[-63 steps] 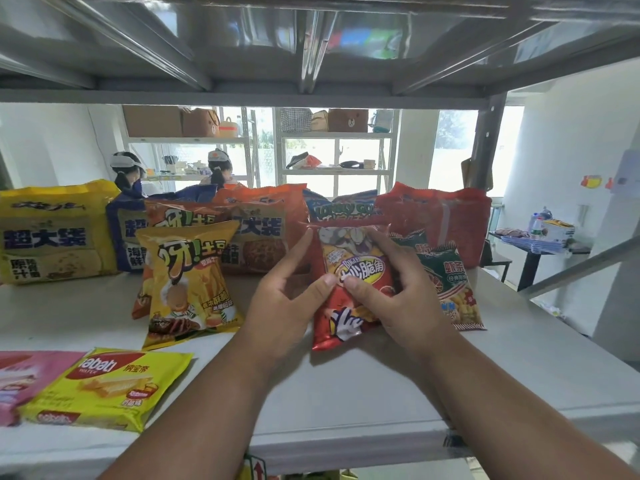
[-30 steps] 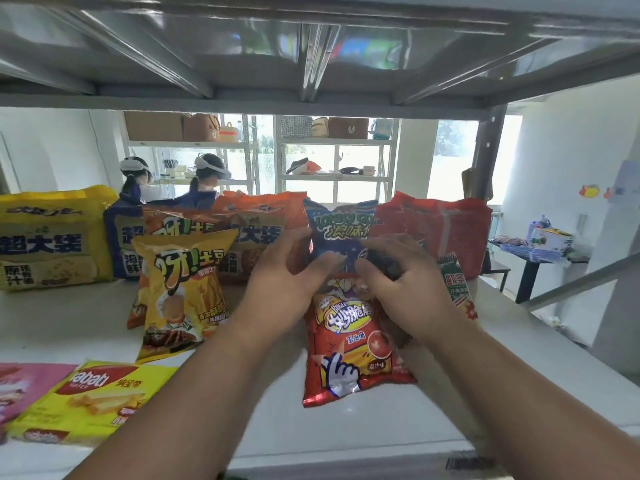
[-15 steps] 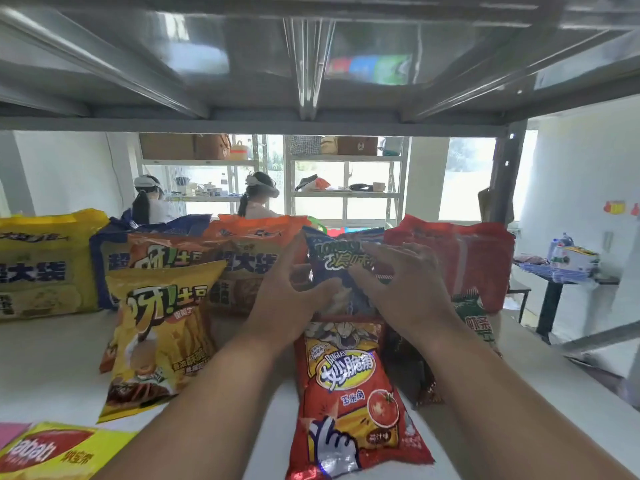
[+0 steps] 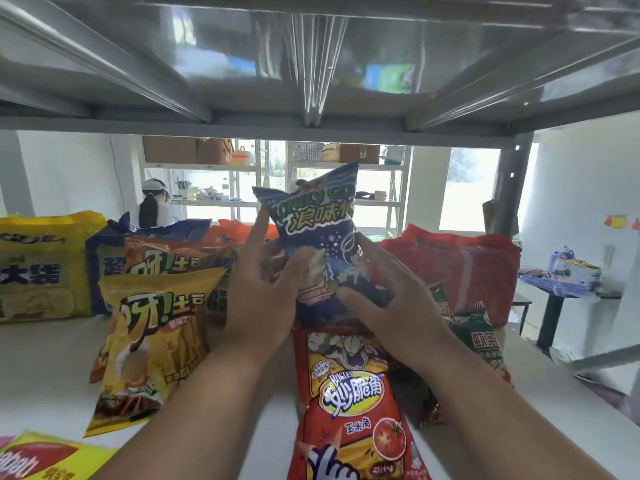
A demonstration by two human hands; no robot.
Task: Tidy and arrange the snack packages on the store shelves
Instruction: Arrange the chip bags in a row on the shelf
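Observation:
A dark blue snack bag [image 4: 320,233] with green lettering is lifted upright above the white shelf [image 4: 48,382]. My left hand [image 4: 259,289] grips its left side, thumb across the front. My right hand [image 4: 384,292] holds its lower right side with the thumb on the front. Just below, a red Bugles bag [image 4: 353,407] lies flat on the shelf between my forearms. A yellow potato-stick bag [image 4: 152,344] leans to the left. A green shrimp-stick bag [image 4: 481,337] sits at the right, partly behind my right arm.
Large multipacks line the back: yellow [image 4: 38,268], blue and orange [image 4: 156,251], red [image 4: 460,265]. A yellow wafer pack [image 4: 45,459] lies front left. The metal shelf above [image 4: 311,64] hangs low. A person sits beyond the shelves, and a side table [image 4: 568,285] stands at right.
The red Bugles bag was laid flat on the shelf and released. Both hands then reached back, took the blue bag and raised it. The camera moved closer.

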